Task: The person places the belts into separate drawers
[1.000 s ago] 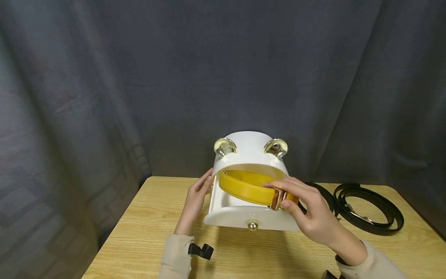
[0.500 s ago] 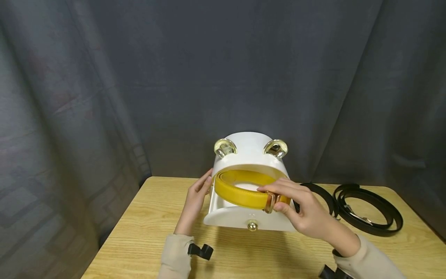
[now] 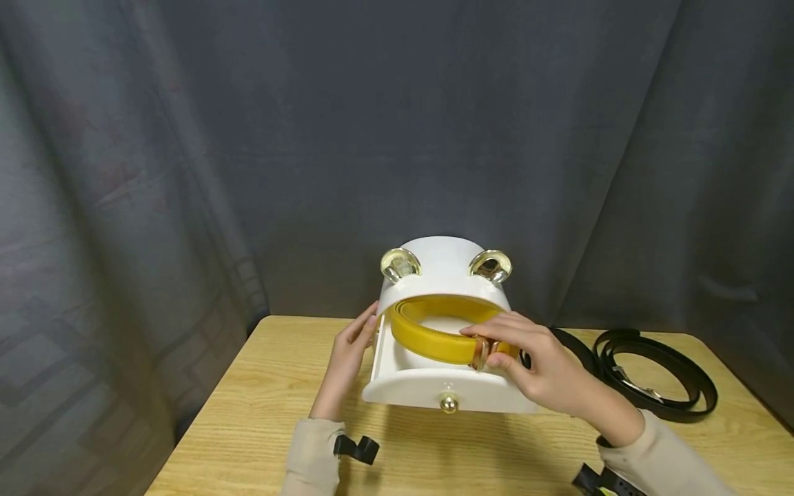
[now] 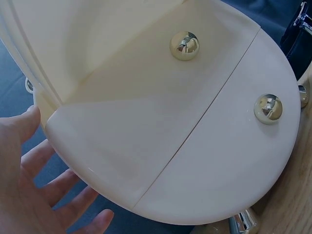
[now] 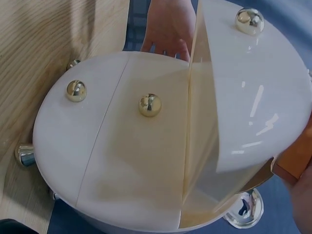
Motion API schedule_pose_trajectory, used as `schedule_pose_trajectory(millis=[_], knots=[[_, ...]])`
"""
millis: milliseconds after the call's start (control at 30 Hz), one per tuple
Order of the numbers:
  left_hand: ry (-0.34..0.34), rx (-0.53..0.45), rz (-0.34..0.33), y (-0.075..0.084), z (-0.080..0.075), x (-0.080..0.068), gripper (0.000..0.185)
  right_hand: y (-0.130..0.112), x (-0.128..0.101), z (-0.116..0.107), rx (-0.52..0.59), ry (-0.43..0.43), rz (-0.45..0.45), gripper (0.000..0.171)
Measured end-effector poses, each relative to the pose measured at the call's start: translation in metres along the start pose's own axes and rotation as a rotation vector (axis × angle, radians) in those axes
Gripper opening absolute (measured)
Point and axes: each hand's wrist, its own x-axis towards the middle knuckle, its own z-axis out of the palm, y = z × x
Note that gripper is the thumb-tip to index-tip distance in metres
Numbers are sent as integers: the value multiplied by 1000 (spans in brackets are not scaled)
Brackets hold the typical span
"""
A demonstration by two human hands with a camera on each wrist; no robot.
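Observation:
My right hand (image 3: 548, 365) pinches a coiled yellow belt (image 3: 428, 344) by its gold buckle (image 3: 480, 353). The coil lies level within the pulled-out top drawer (image 3: 406, 388) of a white rounded storage box (image 3: 443, 265) with gold ears. In the right wrist view, a bit of the belt (image 5: 295, 153) shows behind the drawer front (image 5: 263, 102). My left hand (image 3: 347, 351) rests along the box's left side. The left wrist view shows that left hand (image 4: 29, 180) with fingers spread and thumb at the box's edge.
Two black belts lie on the wooden table (image 3: 260, 413) to the right: one coiled belt (image 3: 697, 386) and another belt (image 3: 573, 346) partly behind my right hand. Two lower drawers with gold knobs (image 4: 185, 46) are closed. A dark curtain (image 3: 397, 138) hangs behind.
My right hand has brought the yellow belt slightly left and settled its coil flatter in the drawer. The left hand has stayed at the box's side.

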Motion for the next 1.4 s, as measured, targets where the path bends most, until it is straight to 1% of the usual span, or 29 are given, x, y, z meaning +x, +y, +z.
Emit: schedule_pose_trajectory(millis=[67, 267, 433, 567, 767, 1100, 1233, 1400], knots=[[0, -3, 2, 0, 0, 0, 44, 2, -1, -1, 2, -4, 1, 38], [0, -2, 6, 0, 0, 0, 44, 6, -4, -3, 24, -43, 55, 32], [0, -1, 3, 0, 0, 0, 44, 7, -5, -5, 64, -89, 71, 40], [-2, 5, 6, -1, 0, 0, 44, 11, -7, -7, 127, -123, 97, 40], [-4, -1, 9, 0, 0, 0, 44, 21, -11, -9, 209, -171, 191, 36], [0, 0, 10, 0, 0, 0, 43, 24, -11, -10, 249, -283, 339, 28], [-3, 0, 11, 0, 0, -1, 44, 26, -12, -9, 240, -302, 337, 24], [-8, -8, 15, 1, 1, 0, 44, 25, -12, -10, 225, -312, 320, 23]])
